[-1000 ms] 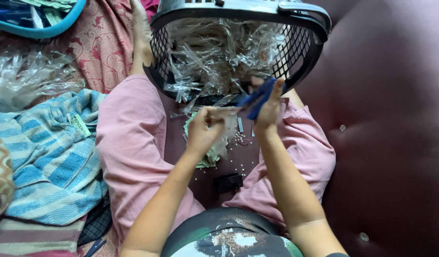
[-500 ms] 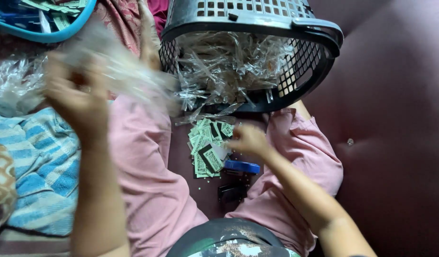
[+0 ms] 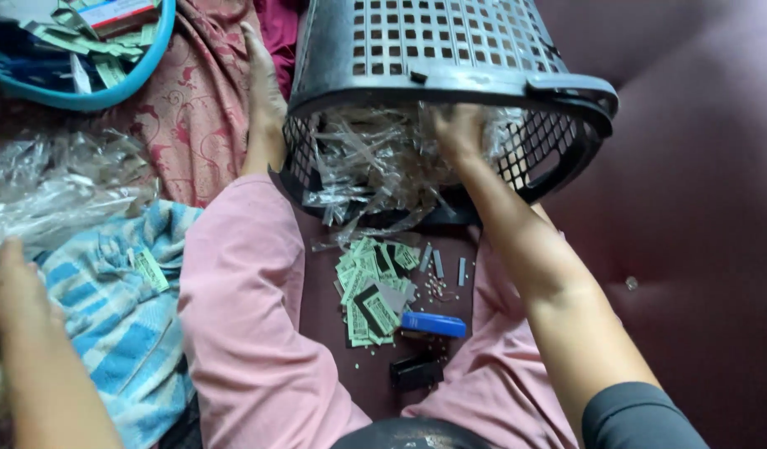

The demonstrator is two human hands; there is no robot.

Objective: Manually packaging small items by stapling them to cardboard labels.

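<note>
My right hand [image 3: 456, 131] reaches into the tilted grey plastic basket [image 3: 450, 62] and its fingers curl into the clear plastic strips [image 3: 367, 170] that fill it. My left hand [image 3: 13, 287] is at the far left, over the blue striped towel [image 3: 109, 316] and just below a heap of clear plastic wrap [image 3: 59, 187]; its fingers are cut off by the frame edge. Between my pink-trousered legs [image 3: 250, 316] lies a pile of small green paper tags [image 3: 367, 291], with a blue stapler [image 3: 433, 324] and a small black object [image 3: 416, 372] beside it.
A blue tub [image 3: 84, 58] with paper slips and a small box sits at the top left on red patterned cloth [image 3: 192, 108]. My bare foot [image 3: 263, 79] rests against the basket's left side. Dark maroon upholstery [image 3: 699, 208] fills the right.
My left hand swung a bundle of clear plastic out to the left and now rests low by the towel. My right hand left the tags and stapler and went up into the basket.
</note>
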